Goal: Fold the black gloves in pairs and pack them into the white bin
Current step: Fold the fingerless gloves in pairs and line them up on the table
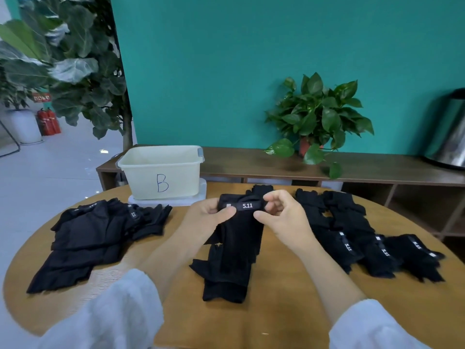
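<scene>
Head view: round wooden table (276,321) with a light grain top fills the lower frame; both forearms in pale fleecy sleeves (120,311) reach in from the near edge; left hand (208,214) pinches the cuff end of a black fabric glove (239,248), thumb lying on top of the cuff beside a small white tag, fingers curled underneath; right hand (281,212) grips the same cuff from the other side, thumb pointing inward, fingers bent over the top edge; a black band printed "5.11" (247,205) in white shows between the two thumbs; the held glove hangs from the cuff toward the camera, its lower part lying on the table over other black fabric, so how many gloves are in the bundle cannot be told; heap of loose black gloves (88,238) lies on the table to the left, well apart from the hands; second spread of black gloves (364,238) lies to the right, several showing white-lettered bands; white plastic bin (163,170) marked with a blue hand-drawn "B" stands at the far edge of the table, left of centre, resting on a flat white lid or tray (166,201); its inside is not visible from here; behind the table, a low brown shelf unit (251,159) against a teal wall (251,59); a potted green plant (319,117) on the shelf.
</scene>
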The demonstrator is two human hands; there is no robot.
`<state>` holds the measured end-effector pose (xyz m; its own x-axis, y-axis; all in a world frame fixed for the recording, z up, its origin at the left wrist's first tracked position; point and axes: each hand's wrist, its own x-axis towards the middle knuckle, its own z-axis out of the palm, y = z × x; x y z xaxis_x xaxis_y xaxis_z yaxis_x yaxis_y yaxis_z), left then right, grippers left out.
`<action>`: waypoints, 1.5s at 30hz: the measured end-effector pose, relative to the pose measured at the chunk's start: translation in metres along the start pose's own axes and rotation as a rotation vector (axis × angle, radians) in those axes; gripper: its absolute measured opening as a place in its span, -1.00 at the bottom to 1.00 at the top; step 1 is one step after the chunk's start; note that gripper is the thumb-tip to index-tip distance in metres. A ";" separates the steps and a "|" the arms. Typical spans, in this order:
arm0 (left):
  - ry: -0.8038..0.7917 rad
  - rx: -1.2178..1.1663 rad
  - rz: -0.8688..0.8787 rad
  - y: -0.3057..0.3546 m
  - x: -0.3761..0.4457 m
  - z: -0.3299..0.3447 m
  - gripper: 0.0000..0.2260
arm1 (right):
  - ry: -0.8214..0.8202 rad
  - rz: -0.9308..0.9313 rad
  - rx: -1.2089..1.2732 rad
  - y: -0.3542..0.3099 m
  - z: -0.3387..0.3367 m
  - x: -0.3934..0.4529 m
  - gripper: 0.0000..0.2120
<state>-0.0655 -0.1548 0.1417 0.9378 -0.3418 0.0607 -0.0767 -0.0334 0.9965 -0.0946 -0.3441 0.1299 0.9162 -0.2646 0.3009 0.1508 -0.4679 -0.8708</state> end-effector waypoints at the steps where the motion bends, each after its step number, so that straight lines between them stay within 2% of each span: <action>1: -0.058 -0.014 -0.012 0.000 0.001 0.001 -0.86 | -0.047 0.023 0.023 0.003 -0.005 0.000 -0.60; 3: -0.162 -0.047 -0.023 -0.002 0.000 0.006 -0.84 | -0.158 0.050 0.107 0.004 -0.013 -0.003 -0.53; 6: -0.190 -0.006 0.002 -0.005 0.001 0.016 -0.83 | -0.214 0.038 0.249 0.006 -0.025 -0.009 -0.79; 8: -0.127 0.091 0.049 -0.007 0.004 0.023 -0.86 | -0.200 0.028 0.254 0.010 -0.034 -0.012 -0.87; 11: -0.086 0.185 0.106 -0.016 0.013 0.032 -0.91 | -0.193 0.052 0.236 0.018 -0.045 -0.013 -0.83; 19: -0.174 0.256 0.076 -0.036 0.059 0.062 -0.91 | -0.128 0.194 0.193 0.060 -0.062 0.014 -0.84; 26: -0.200 0.318 0.148 -0.037 0.114 0.075 -0.88 | -0.023 0.165 0.089 0.082 -0.068 0.055 -0.89; 29: -0.255 0.398 0.187 -0.048 0.110 0.073 -0.84 | -0.066 0.145 -0.034 0.092 -0.064 0.041 -0.84; 32: -0.292 0.509 0.182 -0.076 0.083 0.069 -0.82 | -0.156 0.091 -0.355 0.110 -0.057 0.005 -0.80; 35: -0.296 0.625 0.237 -0.107 0.048 0.066 -0.81 | -0.157 -0.096 -0.573 0.123 -0.050 -0.034 -0.78; 38: -0.305 0.729 0.412 -0.135 0.024 0.062 -0.80 | -0.184 -0.217 -0.642 0.133 -0.043 -0.058 -0.68; 41: -0.359 0.862 0.538 -0.152 0.013 0.059 -0.75 | -0.211 -0.237 -0.686 0.138 -0.041 -0.071 -0.61; 45: -0.403 0.823 0.509 -0.144 0.003 0.056 -0.62 | -0.176 -0.209 -0.719 0.137 -0.048 -0.083 -0.55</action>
<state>-0.0707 -0.2036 -0.0048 0.5594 -0.7775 0.2874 -0.7792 -0.3750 0.5023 -0.1682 -0.4269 0.0043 0.9499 -0.0008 0.3124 0.1038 -0.9425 -0.3178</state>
